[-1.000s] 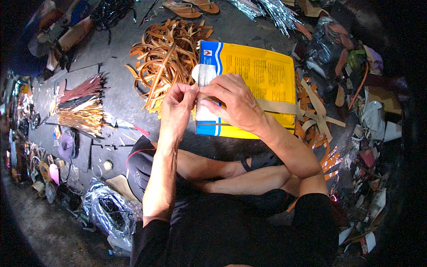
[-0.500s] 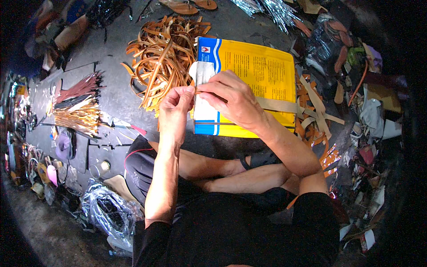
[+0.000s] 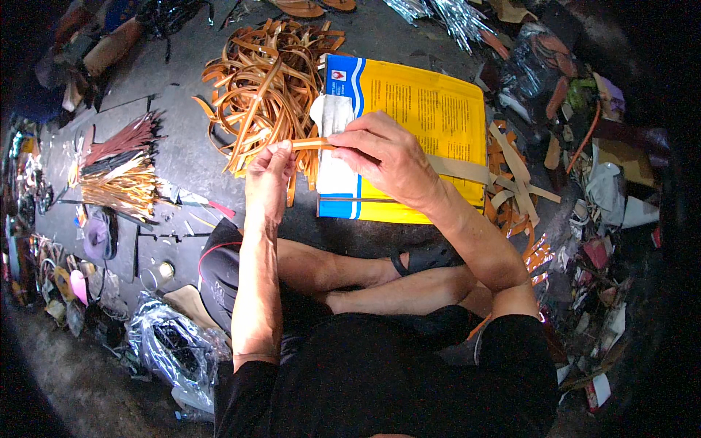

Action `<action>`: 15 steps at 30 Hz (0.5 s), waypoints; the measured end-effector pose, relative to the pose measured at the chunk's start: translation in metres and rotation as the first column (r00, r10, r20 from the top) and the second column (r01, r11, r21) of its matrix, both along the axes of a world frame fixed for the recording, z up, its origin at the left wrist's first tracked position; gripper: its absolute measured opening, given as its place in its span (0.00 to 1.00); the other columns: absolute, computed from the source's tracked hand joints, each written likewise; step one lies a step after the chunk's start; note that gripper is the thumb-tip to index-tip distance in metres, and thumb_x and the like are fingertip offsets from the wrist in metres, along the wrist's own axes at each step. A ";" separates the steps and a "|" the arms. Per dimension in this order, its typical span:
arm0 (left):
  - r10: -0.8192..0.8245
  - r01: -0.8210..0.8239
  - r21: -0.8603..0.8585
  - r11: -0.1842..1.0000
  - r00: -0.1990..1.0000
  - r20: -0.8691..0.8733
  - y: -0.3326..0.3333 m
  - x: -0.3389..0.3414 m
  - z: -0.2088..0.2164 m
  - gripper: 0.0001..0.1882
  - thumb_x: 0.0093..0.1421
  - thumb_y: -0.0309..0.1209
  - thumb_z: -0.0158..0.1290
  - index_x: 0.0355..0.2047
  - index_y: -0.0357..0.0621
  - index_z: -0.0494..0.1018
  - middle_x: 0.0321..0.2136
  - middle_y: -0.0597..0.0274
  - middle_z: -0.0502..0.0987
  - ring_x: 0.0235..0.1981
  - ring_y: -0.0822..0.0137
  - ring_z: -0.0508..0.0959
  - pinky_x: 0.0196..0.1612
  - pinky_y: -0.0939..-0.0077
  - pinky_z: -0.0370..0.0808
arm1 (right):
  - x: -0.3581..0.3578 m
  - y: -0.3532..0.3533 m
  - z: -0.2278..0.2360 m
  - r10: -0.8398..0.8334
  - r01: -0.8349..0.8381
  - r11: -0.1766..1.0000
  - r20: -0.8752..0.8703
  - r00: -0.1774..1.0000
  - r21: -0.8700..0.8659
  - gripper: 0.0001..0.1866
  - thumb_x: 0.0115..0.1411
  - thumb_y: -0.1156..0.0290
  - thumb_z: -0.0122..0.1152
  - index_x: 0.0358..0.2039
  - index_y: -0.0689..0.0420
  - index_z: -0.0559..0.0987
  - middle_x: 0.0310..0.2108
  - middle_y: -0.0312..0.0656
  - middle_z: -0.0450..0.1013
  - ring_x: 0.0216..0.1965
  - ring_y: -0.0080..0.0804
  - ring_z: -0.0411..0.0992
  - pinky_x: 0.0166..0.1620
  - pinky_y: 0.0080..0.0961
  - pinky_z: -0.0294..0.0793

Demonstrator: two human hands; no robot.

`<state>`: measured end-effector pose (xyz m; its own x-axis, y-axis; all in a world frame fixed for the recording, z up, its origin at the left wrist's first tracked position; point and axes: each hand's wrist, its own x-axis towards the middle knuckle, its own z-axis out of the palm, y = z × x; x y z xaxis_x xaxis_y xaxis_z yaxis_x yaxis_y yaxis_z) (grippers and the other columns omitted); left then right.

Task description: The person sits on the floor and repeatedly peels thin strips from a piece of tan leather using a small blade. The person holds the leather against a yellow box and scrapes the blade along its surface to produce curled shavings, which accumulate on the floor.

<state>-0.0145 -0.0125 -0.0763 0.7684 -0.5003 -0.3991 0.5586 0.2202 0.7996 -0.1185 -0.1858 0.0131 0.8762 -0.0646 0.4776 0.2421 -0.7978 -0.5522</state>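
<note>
An orange-brown strap (image 3: 310,144) is stretched between my two hands, just over the left end of a yellow, blue and white rectangular can (image 3: 416,102). My left hand (image 3: 267,179) pinches the strap between thumb and fingers. Its other end is gripped in the fingertips of my right hand (image 3: 387,157), which is held above the can's face. Behind my left hand lies a tangled heap of similar straps (image 3: 266,80). A pale tan strip (image 3: 456,169) lies across the can, and a white patch (image 3: 336,117) covers part of its blue end.
Bundles of brown, black and gold strips (image 3: 120,171) lie at left. Crumpled clear plastic (image 3: 171,350) is by my left knee. More orange and tan strips (image 3: 518,171) lie right of the can, beside heaped scraps (image 3: 606,255). Sandals (image 3: 303,7) are at the far edge.
My left hand has moved left and slightly down, away from my right hand. A length of strap now shows between them, where the fingertips were together before.
</note>
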 end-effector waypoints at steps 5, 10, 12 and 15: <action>0.035 -0.037 0.075 0.996 0.999 0.033 0.017 0.018 -0.038 0.06 0.63 0.31 0.55 0.34 0.42 0.75 0.26 0.69 0.75 0.27 0.79 0.71 0.33 0.84 0.68 | 0.001 0.000 -0.001 0.012 -0.012 1.000 -0.010 1.000 -0.004 0.08 0.52 0.74 0.66 0.33 0.58 0.80 0.31 0.40 0.72 0.34 0.38 0.72 0.38 0.32 0.74; 0.088 -0.245 -0.273 0.930 0.871 -0.483 0.017 0.023 -0.031 0.07 0.65 0.27 0.49 0.37 0.36 0.73 0.29 0.62 0.76 0.28 0.72 0.74 0.33 0.80 0.73 | 0.005 0.001 0.000 0.028 -0.028 0.999 0.018 0.999 -0.016 0.07 0.52 0.74 0.65 0.33 0.58 0.80 0.30 0.40 0.72 0.34 0.38 0.72 0.38 0.32 0.73; 0.084 -0.410 -0.334 0.849 0.728 -0.680 0.010 0.010 -0.019 0.10 0.64 0.26 0.45 0.41 0.32 0.71 0.34 0.54 0.76 0.32 0.67 0.75 0.36 0.76 0.73 | 0.006 0.001 0.000 0.029 -0.028 0.999 0.028 0.999 -0.026 0.08 0.51 0.74 0.65 0.33 0.58 0.80 0.30 0.40 0.72 0.34 0.39 0.72 0.38 0.32 0.73; -0.071 -0.121 -0.459 0.880 0.922 -0.380 -0.006 -0.024 0.038 0.18 0.65 0.41 0.47 0.43 0.38 0.71 0.35 0.58 0.76 0.36 0.69 0.73 0.41 0.75 0.70 | 0.006 -0.001 -0.002 0.016 -0.015 0.999 0.023 1.000 -0.034 0.08 0.51 0.74 0.66 0.33 0.58 0.79 0.30 0.40 0.72 0.34 0.39 0.72 0.38 0.32 0.73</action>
<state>-0.0390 -0.0183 -0.0382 0.6230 -0.6821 -0.3829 0.7820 0.5294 0.3290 -0.1130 -0.1867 0.0108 0.8658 -0.0346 0.4992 0.2671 -0.8117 -0.5195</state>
